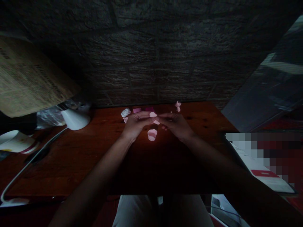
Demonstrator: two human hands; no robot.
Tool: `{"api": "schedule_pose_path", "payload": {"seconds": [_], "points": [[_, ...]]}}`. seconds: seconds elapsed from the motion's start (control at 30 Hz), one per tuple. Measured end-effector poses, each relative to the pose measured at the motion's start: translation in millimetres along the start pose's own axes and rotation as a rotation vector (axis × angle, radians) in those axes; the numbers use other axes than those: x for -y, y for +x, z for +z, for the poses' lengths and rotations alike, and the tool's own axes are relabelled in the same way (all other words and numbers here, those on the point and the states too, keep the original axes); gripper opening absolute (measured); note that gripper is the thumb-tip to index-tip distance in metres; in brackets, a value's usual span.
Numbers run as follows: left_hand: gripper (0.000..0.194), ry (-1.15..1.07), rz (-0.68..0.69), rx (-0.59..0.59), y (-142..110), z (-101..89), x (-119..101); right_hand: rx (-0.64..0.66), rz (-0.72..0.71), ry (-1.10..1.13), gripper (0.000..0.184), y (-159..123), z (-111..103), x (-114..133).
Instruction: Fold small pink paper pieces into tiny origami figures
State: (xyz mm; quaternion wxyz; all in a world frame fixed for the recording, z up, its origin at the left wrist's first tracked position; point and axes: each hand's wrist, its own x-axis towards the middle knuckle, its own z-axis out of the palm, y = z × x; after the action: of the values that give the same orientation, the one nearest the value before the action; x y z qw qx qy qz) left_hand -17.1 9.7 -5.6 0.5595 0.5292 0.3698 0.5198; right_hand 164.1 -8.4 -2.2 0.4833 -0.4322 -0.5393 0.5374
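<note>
Between the fingertips of both hands is a small pale pink piece (155, 118), soft-looking like modelling clay. My left hand (136, 124) pinches it from the left, and my right hand (176, 124) meets it from the right. Just below them on the wooden table (94, 164) sits a small pink cup shape (152, 135). Behind my left hand lie a white crumpled lump (125, 112), a pink block (137, 110) and a darker magenta piece (149, 109). A small pink figure with a pointed top (178, 106) stands beyond my right hand.
A white lamp-like base (75, 119) with a white cable (38, 154) stands at the left, near a tipped paper cup (17, 142) and a brown paper bag (33, 78). A stone-patterned wall (142, 53) closes off the back. At the right edge lies a white-and-red packet (267, 173).
</note>
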Motion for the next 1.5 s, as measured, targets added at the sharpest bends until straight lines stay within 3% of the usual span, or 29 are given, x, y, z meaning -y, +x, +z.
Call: {"api": "schedule_pose_path", "payload": {"seconds": [0.17,0.33,0.73,0.9,1.2,1.5], "points": [[0.029,-0.007,-0.03,0.028,-1.5,0.7,-1.3,0.006,-0.088,-0.033,0.032,0.3,-0.9,-1.5],[0.031,-0.005,-0.133,0.07,-4.7,4.1,-4.0,-0.05,-0.076,0.024,0.034,1.6,0.4,-4.5],[0.028,0.052,-0.112,-0.001,-2.6,1.1,0.1,-0.014,-0.045,-0.047,0.029,0.2,0.1,-0.3],[0.032,-0.006,-0.126,-0.022,-2.7,2.1,-2.2,-0.022,-0.017,0.057,0.033,1.6,-0.2,-4.1],[0.034,-0.01,-0.129,0.075,-5.7,4.5,-0.9,-0.039,0.031,0.166,0.033,1.3,2.7,-4.1],[0.029,0.007,-0.103,0.075,-5.5,4.9,-1.9,-0.002,0.02,0.144,0.037,0.7,1.9,-3.9]]}}
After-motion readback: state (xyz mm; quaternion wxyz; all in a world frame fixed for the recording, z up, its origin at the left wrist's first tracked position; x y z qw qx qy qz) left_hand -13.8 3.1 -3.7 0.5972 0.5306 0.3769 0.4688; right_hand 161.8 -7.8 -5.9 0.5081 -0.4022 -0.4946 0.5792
